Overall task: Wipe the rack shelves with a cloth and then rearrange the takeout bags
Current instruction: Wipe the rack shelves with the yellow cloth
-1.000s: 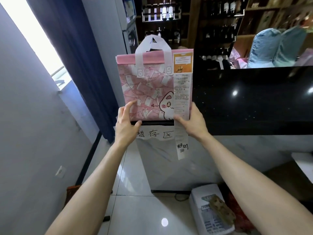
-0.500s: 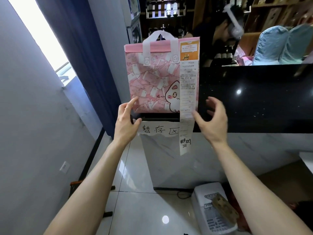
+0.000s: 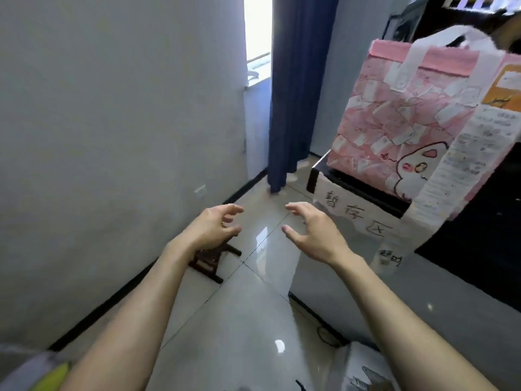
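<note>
surroundings:
- grey wall [image 3: 112, 136], left, with a white socket [image 3: 200, 190] low on it.
- bright window [image 3: 258, 38], far end. a dark blue curtain [image 3: 296, 94] hangs beside it down to the floor.
- glossy tiled floor [image 3: 239, 320] with a dark skirting line along the wall.
- small dark wooden stool [image 3: 214, 258] against the wall, partly hidden behind the left wrist.
- black-topped counter [image 3: 485, 227], right, pale below. a paper sign [image 3: 355, 213] with handwritten characters hangs on its near edge.
- thin cable [image 3: 324, 333] on the floor at the counter's foot.
- white box [image 3: 363, 373], bottom edge, blurred and cut off by the frame.

hands:
- left hand [image 3: 210, 228] and right hand [image 3: 315, 234], both bare and holding nothing. the fingers are loosely curled and spread, the palms face each other over the floor, and both are apart from the bag.

containers:
- pink takeout bag [image 3: 394, 131], upright on the corner of the counter, up and to the right of the hands. it has a cartoon print and white handles [image 3: 417, 55] standing up.
- a long receipt [image 3: 465, 153] under an orange label [image 3: 504, 86] covers the right part of the bag's face. the receipt trails down past the counter edge over the end of the sign.
- contents: cannot tell, the mouth is not seen from above.
</note>
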